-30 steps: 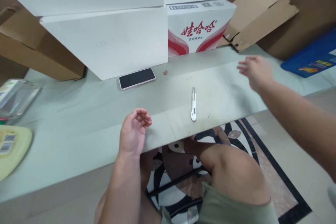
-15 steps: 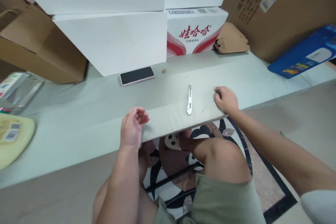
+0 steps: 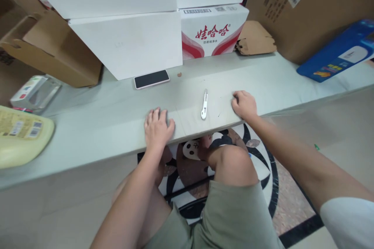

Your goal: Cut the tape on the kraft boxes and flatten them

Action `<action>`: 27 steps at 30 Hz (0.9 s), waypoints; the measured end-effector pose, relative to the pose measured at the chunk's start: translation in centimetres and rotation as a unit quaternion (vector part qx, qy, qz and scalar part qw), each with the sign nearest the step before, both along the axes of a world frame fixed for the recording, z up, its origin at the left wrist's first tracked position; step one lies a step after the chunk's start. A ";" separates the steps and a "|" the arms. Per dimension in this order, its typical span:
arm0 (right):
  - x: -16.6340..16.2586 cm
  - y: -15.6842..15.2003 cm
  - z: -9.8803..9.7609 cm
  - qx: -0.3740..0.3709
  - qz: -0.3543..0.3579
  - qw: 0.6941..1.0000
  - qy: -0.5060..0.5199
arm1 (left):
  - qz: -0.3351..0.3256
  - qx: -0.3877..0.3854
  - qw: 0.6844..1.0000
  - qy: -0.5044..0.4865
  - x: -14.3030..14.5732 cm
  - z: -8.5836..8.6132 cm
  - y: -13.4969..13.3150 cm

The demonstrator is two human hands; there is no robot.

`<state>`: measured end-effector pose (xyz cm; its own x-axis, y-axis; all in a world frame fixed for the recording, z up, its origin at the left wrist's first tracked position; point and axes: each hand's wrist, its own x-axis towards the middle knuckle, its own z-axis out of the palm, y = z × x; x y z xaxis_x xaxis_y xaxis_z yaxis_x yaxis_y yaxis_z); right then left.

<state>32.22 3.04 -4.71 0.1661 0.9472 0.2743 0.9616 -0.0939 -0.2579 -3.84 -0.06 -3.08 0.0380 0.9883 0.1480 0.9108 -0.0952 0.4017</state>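
A pale grey-green sheet point(image 3: 117, 105) lies across in front of me, its near edge over my knees. My left hand point(image 3: 157, 126) lies flat on that near edge, fingers stretched out, holding nothing. My right hand point(image 3: 244, 105) rests on the sheet further right with its fingers curled; a small dark thing shows at the fingertips, and I cannot make out what it is. A white utility knife point(image 3: 204, 104) lies between the two hands, touched by neither. A phone point(image 3: 152, 79) with a dark screen lies face up further back, beside a small brown crumb point(image 3: 179, 74).
White boxes point(image 3: 128, 42) and a red-and-white carton point(image 3: 213, 33) stand along the back. Brown cardboard boxes sit at back left point(image 3: 58, 54) and back right point(image 3: 306, 11). A blue box point(image 3: 336, 54) lies right; a yellow pack point(image 3: 20, 136) and clear container point(image 3: 36, 91) lie left. A panda rug point(image 3: 193, 163) lies underfoot.
My right hand came down from the far right and settled on the sheet near the knife. My left hand turned from palm up and curled to lying flat on the sheet's edge.
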 end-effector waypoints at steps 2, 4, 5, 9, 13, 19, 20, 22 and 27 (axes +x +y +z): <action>0.0 0.0 0.0 -0.002 0.002 1.000 0.003 | 0.000 0.001 1.000 0.012 0.2 0.1 -0.1; 0.0 -0.1 0.1 -0.006 0.003 1.000 0.006 | 0.002 0.005 1.000 0.018 0.3 0.1 -0.2; 0.0 -0.1 0.2 -0.009 0.002 1.000 0.007 | 0.002 0.005 1.000 0.023 0.3 0.1 -0.2; 0.0 -0.1 0.3 -0.018 0.002 1.000 0.004 | 0.003 0.002 0.998 0.059 0.6 0.2 -0.3; 0.1 0.0 0.2 -0.013 0.005 1.000 0.000 | 0.010 -0.001 0.995 0.099 0.9 0.3 -0.4; 0.4 0.0 -0.3 -0.007 0.003 1.000 -0.007 | 0.012 -0.007 0.990 0.143 1.2 0.2 -0.6; 0.4 0.0 -0.3 -0.006 0.002 1.000 -0.005 | 0.012 -0.009 0.989 0.145 1.2 0.2 -0.6; 0.5 0.1 -0.4 -0.005 0.002 1.000 -0.001 | 0.013 -0.012 0.989 0.149 1.3 0.3 -0.6; 0.5 0.3 -0.3 -0.005 0.005 1.000 0.009 | 0.015 -0.009 0.988 0.156 1.4 0.3 -0.5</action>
